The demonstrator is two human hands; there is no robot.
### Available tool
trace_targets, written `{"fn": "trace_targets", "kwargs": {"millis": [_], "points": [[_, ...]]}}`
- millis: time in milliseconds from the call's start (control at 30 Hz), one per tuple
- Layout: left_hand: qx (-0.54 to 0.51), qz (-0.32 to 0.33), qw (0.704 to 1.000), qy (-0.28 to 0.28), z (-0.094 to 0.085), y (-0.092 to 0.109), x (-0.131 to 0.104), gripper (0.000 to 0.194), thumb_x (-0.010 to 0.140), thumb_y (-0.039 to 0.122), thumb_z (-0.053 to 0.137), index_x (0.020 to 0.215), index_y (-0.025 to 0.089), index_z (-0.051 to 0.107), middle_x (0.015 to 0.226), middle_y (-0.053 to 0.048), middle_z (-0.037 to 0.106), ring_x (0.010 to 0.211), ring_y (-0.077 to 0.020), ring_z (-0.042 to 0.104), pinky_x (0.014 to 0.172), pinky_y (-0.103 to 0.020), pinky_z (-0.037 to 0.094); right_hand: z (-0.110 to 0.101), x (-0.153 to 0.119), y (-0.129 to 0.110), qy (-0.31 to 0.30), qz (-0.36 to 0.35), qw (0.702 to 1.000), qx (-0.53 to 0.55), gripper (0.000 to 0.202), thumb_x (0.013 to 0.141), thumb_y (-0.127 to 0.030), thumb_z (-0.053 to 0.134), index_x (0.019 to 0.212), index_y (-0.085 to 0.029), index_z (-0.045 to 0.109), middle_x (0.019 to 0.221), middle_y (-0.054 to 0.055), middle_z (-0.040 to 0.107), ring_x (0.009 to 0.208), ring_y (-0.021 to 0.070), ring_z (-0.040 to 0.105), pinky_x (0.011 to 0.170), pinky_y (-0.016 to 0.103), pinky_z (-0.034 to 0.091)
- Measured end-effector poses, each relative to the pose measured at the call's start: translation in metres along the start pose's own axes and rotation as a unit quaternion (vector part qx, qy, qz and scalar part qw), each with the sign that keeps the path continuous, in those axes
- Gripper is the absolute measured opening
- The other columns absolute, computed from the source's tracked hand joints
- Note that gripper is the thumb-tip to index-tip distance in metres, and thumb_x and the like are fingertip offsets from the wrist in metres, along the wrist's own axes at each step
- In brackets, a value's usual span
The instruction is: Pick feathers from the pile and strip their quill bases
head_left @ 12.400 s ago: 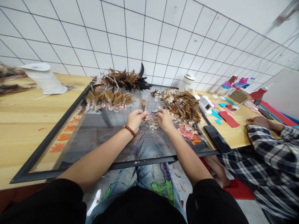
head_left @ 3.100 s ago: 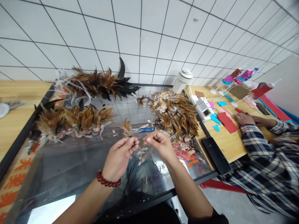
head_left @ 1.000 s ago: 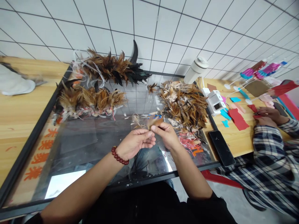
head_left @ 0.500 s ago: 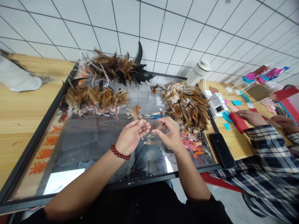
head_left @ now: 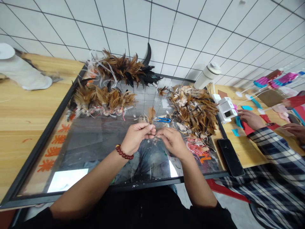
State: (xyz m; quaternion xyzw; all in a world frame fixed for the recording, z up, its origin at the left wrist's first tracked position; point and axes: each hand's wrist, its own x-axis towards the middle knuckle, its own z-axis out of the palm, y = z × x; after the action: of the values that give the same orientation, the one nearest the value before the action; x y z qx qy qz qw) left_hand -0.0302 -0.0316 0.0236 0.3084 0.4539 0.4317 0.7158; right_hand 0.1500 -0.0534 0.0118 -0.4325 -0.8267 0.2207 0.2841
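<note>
Over a glass tabletop [head_left: 95,146], the left hand [head_left: 137,136] is pinching a small brown feather [head_left: 151,115] upright by its quill while the right hand [head_left: 172,141], fingers curled, seemingly is gripping its base, blue snips [head_left: 163,120] lying just beyond.

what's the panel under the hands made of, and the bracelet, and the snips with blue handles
Panel: looks like glass in a black frame, glossy; it mirrors the wall tiles and shows jeans through it.
Bracelet on the left hand: round dark red beads, polished; wood or stone, can't tell.
Snips: blue handles, likely plastic; blades too small to judge.
</note>
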Motion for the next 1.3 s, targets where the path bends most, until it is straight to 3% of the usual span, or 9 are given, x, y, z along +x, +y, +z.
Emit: {"fn": "trace_targets", "kwargs": {"millis": [133,333,500,600,700,767,900,1067,1300], "points": [[0.032,-0.026,0.999,-0.004,0.003,-0.003,-0.001,0.031,0.060,0.034,0.082,0.075,0.008,0.073,0.070,-0.010,0.071,0.065,-0.0170,0.067,0.060,-0.027,0.055,-0.001,-0.002,0.003,0.060,-0.006,0.998,-0.021,0.030,0.091,-0.013,0.044,0.108,-0.025,0.066,0.101,0.006,0.067,0.096,0.0172,0.061,0.085,0.034,0.048],[0.095,-0.027,0.995,-0.020,0.003,-0.006,-0.002,0.021,0.066,0.029,0.078,0.072,0.010,0.073,0.066,-0.009,0.070,0.059,-0.0151,0.066,0.056,-0.025,0.053,0.004,-0.002,0.000,0.112,0.010,0.993,-0.043,0.029,0.091,-0.022,0.053,0.119,-0.024,0.057,0.088,0.003,0.072,0.085,0.0178,0.065,0.083,0.035,0.048],[0.143,-0.061,0.984,-0.091,-0.003,-0.003,-0.001,0.020,0.070,0.028,0.075,0.063,0.010,0.070,0.060,-0.008,0.066,0.050,-0.0118,0.060,0.051,-0.023,0.050,0.007,-0.004,0.004,0.117,-0.055,0.988,-0.089,0.025,0.090,-0.025,0.056,0.115,-0.024,0.060,0.086,0.003,0.073,0.080,0.0170,0.065,0.077,0.034,0.047],[0.151,-0.065,0.977,-0.134,-0.009,0.006,0.000,0.024,0.068,0.028,0.076,0.056,0.010,0.067,0.052,-0.006,0.061,0.046,-0.0106,0.056,0.046,-0.021,0.046,0.004,-0.004,0.007,0.161,-0.033,0.982,-0.096,0.023,0.090,-0.026,0.056,0.112,-0.025,0.063,0.089,0.004,0.073,0.083,0.0176,0.065,0.079,0.035,0.048],[0.048,0.019,0.997,-0.051,-0.014,0.017,0.003,0.021,0.067,0.028,0.078,0.060,0.011,0.067,0.055,-0.003,0.060,0.048,-0.0083,0.054,0.046,-0.018,0.043,-0.003,-0.004,0.012,0.282,0.051,0.953,-0.097,0.021,0.091,-0.026,0.053,0.108,-0.025,0.065,0.095,0.006,0.072,0.089,0.0196,0.065,0.084,0.038,0.047],[-0.045,0.057,0.997,0.025,-0.017,0.024,0.006,0.017,0.066,0.025,0.078,0.067,0.012,0.068,0.059,-0.001,0.060,0.053,-0.0072,0.055,0.048,-0.017,0.044,-0.006,-0.004,0.016,0.313,0.085,0.942,-0.085,0.021,0.091,-0.026,0.051,0.106,-0.024,0.066,0.096,0.007,0.071,0.092,0.0201,0.064,0.084,0.037,0.047],[-0.138,0.077,0.982,0.101,-0.019,0.029,0.009,0.017,0.065,0.021,0.078,0.075,0.012,0.067,0.063,0.000,0.059,0.059,-0.0064,0.056,0.053,-0.015,0.045,0.005,0.003,0.017,0.187,0.099,0.972,-0.103,0.020,0.090,-0.028,0.052,0.099,-0.023,0.069,0.096,0.007,0.069,0.092,0.0206,0.061,0.084,0.037,0.045],[-0.140,0.084,0.981,0.101,-0.016,0.023,0.010,0.022,0.062,0.023,0.080,0.075,0.011,0.067,0.062,0.000,0.060,0.057,-0.0064,0.056,0.053,-0.016,0.045,0.027,0.020,0.008,0.074,0.119,0.977,-0.159,0.020,0.087,-0.031,0.058,0.102,-0.023,0.068,0.099,0.007,0.066,0.095,0.0226,0.056,0.083,0.036,0.042],[-0.021,0.067,0.995,0.071,-0.009,0.006,0.011,0.028,0.061,0.031,0.081,0.073,0.009,0.069,0.068,-0.006,0.068,0.057,-0.0114,0.062,0.057,-0.024,0.052,0.022,0.018,0.009,0.112,0.080,0.982,-0.130,0.021,0.093,-0.021,0.045,0.095,-0.020,0.066,0.093,0.006,0.068,0.090,0.0184,0.058,0.082,0.032,0.039]]}}
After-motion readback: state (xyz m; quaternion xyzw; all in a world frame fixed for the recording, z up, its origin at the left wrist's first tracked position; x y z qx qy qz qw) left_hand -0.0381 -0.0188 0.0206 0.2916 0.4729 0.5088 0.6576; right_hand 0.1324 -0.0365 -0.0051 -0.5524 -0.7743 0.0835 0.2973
